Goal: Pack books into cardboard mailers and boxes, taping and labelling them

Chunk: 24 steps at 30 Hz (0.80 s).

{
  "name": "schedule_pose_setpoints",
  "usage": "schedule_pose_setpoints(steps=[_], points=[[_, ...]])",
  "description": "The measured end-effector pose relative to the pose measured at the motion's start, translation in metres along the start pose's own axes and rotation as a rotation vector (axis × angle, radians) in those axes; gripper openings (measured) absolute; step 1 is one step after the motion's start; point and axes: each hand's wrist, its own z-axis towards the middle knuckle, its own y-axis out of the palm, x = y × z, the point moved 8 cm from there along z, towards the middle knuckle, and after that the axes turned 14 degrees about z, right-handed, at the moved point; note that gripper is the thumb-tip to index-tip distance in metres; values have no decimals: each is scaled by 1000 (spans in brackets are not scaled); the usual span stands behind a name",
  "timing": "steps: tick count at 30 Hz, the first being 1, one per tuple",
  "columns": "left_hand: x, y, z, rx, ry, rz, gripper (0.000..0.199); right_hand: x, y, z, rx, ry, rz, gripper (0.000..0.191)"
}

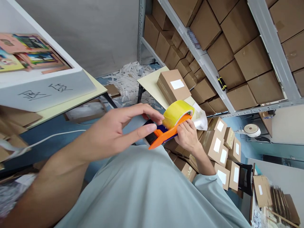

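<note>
My right hand [187, 134] is closed around the handle side of an orange and dark blue tape dispenser [163, 135], held in front of my body. A wide roll of yellow packing tape [177, 112] sits on the dispenser. From the left, my left hand [123, 128] reaches to the dispenser's black front end, with thumb and fingers stretched and apart. The left fingertips are at or just over the tape and the front end; whether they touch is hard to tell. A sealed carton [173, 85] with a white label lies on a pale table [149, 80] beyond.
Shelving [206, 65] packed with cartons runs along the right. Labelled cartons [217, 142] are stacked below it. A white box [47, 93] with handwriting stands on the left table. Paper strips [130, 76] litter the floor, and a white cable [54, 134] crosses at left.
</note>
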Motion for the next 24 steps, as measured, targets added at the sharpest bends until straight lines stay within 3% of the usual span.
schedule_pose_setpoints(steps=[5, 9, 16, 21, 24], points=[[4, 0, 4, 159, 50, 264, 13, -4, -7, -3, 70, -18, -17, 31], [4, 0, 8, 269, 79, 300, 15, -2, -2, -5, 37, 18, 34, 31], [-16, 0, 2, 157, 94, 344, 24, -10, 26, -25, -151, 117, 309, 23], [-34, -21, -9, 226, 45, 418, 28, -17, 34, -45, -178, 242, 481, 26], [-34, -28, -16, 258, 65, 431, 24, -24, 31, -48, -196, 254, 552, 23]])
